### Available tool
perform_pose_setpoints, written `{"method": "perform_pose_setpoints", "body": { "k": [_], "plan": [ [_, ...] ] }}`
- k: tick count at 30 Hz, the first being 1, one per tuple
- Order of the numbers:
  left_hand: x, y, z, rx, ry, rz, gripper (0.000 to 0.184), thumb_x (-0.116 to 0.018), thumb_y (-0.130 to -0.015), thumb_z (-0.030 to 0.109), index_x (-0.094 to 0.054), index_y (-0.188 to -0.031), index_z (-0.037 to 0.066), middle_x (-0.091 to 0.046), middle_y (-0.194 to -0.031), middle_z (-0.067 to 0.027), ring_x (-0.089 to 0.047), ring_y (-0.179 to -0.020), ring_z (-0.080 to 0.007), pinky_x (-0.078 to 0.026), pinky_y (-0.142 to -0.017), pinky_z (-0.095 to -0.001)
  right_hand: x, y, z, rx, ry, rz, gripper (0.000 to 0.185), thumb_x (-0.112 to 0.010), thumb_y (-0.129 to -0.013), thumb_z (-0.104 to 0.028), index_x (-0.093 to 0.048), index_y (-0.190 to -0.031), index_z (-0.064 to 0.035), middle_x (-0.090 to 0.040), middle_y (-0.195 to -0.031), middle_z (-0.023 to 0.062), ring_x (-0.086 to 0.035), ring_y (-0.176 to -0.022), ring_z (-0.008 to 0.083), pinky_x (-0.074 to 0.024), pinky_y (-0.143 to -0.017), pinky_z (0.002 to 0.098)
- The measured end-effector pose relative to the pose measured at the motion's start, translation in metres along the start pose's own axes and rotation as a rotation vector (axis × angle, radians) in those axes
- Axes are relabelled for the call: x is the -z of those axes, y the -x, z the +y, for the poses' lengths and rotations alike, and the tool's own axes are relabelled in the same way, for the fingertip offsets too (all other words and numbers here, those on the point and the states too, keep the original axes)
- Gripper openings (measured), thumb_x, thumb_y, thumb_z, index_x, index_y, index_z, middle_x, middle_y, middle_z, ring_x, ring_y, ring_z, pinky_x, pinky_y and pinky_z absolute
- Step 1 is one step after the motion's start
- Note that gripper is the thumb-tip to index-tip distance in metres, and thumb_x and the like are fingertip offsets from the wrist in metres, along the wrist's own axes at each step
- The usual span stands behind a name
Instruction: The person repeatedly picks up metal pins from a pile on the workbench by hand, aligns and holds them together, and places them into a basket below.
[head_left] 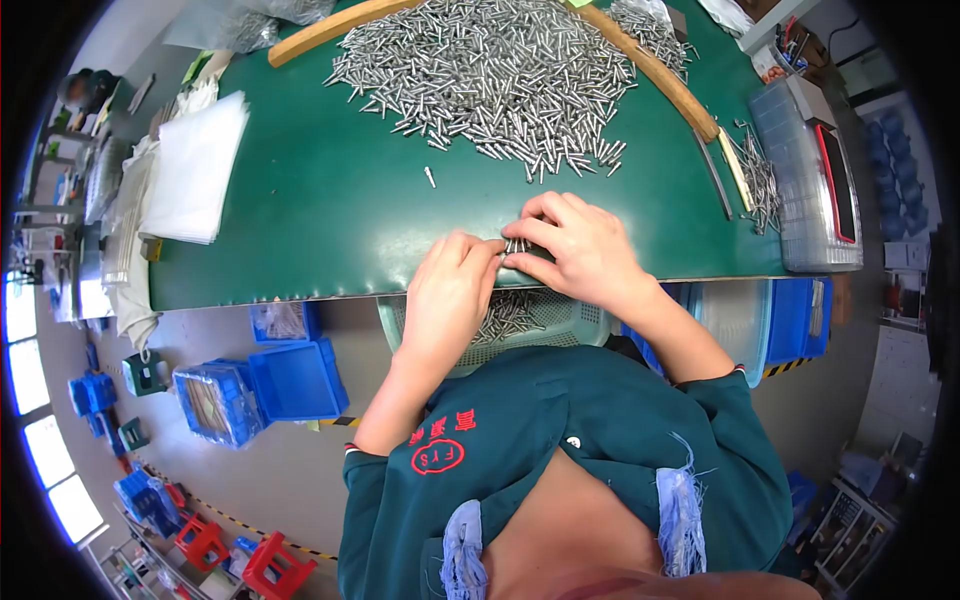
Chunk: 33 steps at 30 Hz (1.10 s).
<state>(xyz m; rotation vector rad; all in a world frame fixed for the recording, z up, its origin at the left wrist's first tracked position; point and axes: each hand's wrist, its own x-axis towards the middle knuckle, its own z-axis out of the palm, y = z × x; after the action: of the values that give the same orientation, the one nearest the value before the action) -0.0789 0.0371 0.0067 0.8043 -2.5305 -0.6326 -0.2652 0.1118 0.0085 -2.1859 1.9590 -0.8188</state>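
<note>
Close to the front edge of the green table, my right hand [585, 248] curls its thumb and fingers around several small metal pins [516, 246]. My left hand [452, 285] meets it from the left, its closed fingertips pressed to the same pins. Some of each pin is hidden by the fingers. Beyond the hands lies a large heap of silvery pins [490, 75], and one loose pin [430, 177] rests apart from it. Below the table edge a pale green basket [570, 322] holds more metal pins, partly covered by my left forearm.
Wooden bars [665, 85] border the heap. White sheets [195, 175] lie at the left. On the right are thin metal rods [760, 185] and a clear plastic box [790, 200] with a red-edged phone-like object [836, 185]. Blue bins [300, 380] stand on the floor.
</note>
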Motion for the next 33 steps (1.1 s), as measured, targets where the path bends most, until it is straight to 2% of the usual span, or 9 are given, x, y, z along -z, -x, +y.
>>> {"method": "perform_pose_setpoints", "body": {
  "k": [3,6,9,10,13,17,25,28,33],
  "plan": [
    [0.019,0.015,0.003,0.248,0.473,-0.178,0.017,-0.062,-0.095,0.012,-0.069,-0.109,0.006,-0.066,-0.105,-0.0067,-0.065,-0.091,-0.0231,-0.052,-0.078,-0.0337,-0.005,0.001,0.003,0.017,0.009,0.056,0.021,-0.078,-0.079,-0.027,-0.071,-0.095,-0.0145,-0.063,-0.095,-0.0016,-0.061,-0.082,0.0184,-0.0519,-0.068,0.0337],
    [0.019,0.033,-0.010,0.601,1.107,-0.612,0.027,-0.057,-0.101,0.016,-0.065,-0.120,0.000,-0.067,-0.119,-0.0131,-0.067,-0.100,-0.0198,-0.054,-0.084,-0.0325,0.001,0.005,0.005,0.029,0.007,0.027,0.019,-0.078,-0.079,-0.025,-0.071,-0.094,-0.0146,-0.064,-0.095,-0.0020,-0.061,-0.082,0.0186,-0.0519,-0.067,0.0338],
    [-0.014,0.034,-0.012,0.713,1.466,-0.589,0.037,-0.050,-0.105,0.020,-0.054,-0.131,-0.006,-0.063,-0.127,-0.0174,-0.065,-0.111,-0.0264,-0.054,-0.092,-0.0373,0.005,0.013,0.005,0.030,-0.035,-0.044,0.019,-0.077,-0.079,-0.024,-0.071,-0.094,-0.0141,-0.065,-0.097,-0.0020,-0.061,-0.082,0.0188,-0.0518,-0.066,0.0333],
    [-0.019,0.031,-0.015,0.746,1.637,-0.616,0.041,-0.048,-0.105,0.020,-0.049,-0.133,-0.009,-0.060,-0.129,-0.0222,-0.063,-0.118,-0.0306,-0.054,-0.097,-0.0400,0.006,0.015,0.003,0.042,-0.043,-0.051,0.019,-0.076,-0.080,-0.025,-0.070,-0.094,-0.0144,-0.064,-0.096,-0.0021,-0.061,-0.082,0.0188,-0.0523,-0.066,0.0332],
    [-0.027,0.027,-0.014,0.875,1.899,-0.654,0.038,-0.046,-0.105,0.020,-0.052,-0.129,-0.010,-0.060,-0.127,-0.0267,-0.060,-0.122,-0.0356,-0.051,-0.103,-0.0474,0.009,0.028,-0.007,0.061,-0.072,-0.083,0.019,-0.075,-0.080,-0.026,-0.069,-0.095,-0.0150,-0.062,-0.096,-0.0023,-0.060,-0.082,0.0189,-0.0536,-0.067,0.0329],
    [-0.038,0.031,-0.014,0.896,1.927,-0.611,0.032,-0.049,-0.104,0.016,-0.056,-0.123,-0.008,-0.063,-0.122,-0.0246,-0.062,-0.117,-0.0362,-0.053,-0.100,-0.0482,0.017,0.034,-0.016,0.041,-0.128,-0.136,0.021,-0.073,-0.081,-0.022,-0.069,-0.100,-0.0149,-0.063,-0.100,-0.0019,-0.062,-0.086,0.0193,-0.0546,-0.072,0.0323],
    [-0.035,0.028,0.001,0.772,1.659,-0.638,0.036,-0.046,-0.106,0.022,-0.053,-0.130,-0.004,-0.063,-0.125,-0.0188,-0.065,-0.115,-0.0289,-0.054,-0.097,-0.0388,0.021,0.038,-0.014,-0.060,-0.246,-0.198,0.036,-0.069,-0.085,-0.013,-0.064,-0.121,-0.0128,-0.063,-0.106,0.0033,-0.063,-0.092,0.0234,-0.0540,-0.078,0.0349],
    [-0.023,0.026,0.005,0.681,1.497,-0.627,0.037,-0.045,-0.107,0.023,-0.053,-0.131,-0.003,-0.064,-0.125,-0.0177,-0.065,-0.115,-0.0267,-0.054,-0.096,-0.0357,0.024,0.035,-0.011,-0.181,-0.458,-0.284,0.041,-0.069,-0.085,-0.011,-0.062,-0.126,-0.0124,-0.063,-0.105,0.0053,-0.063,-0.090,0.0222,-0.0527,-0.077,0.0346],
    [-0.010,0.019,0.008,0.566,1.375,-0.559,0.037,-0.043,-0.107,0.023,-0.054,-0.131,-0.004,-0.066,-0.121,-0.0166,-0.066,-0.112,-0.0243,-0.055,-0.094,-0.0332,0.025,0.028,-0.010,-0.208,-0.625,-0.229,0.045,-0.068,-0.085,-0.009,-0.061,-0.129,-0.0121,-0.062,-0.099,0.0051,-0.059,-0.083,0.0187,-0.0505,-0.076,0.0322]
  ]
}}
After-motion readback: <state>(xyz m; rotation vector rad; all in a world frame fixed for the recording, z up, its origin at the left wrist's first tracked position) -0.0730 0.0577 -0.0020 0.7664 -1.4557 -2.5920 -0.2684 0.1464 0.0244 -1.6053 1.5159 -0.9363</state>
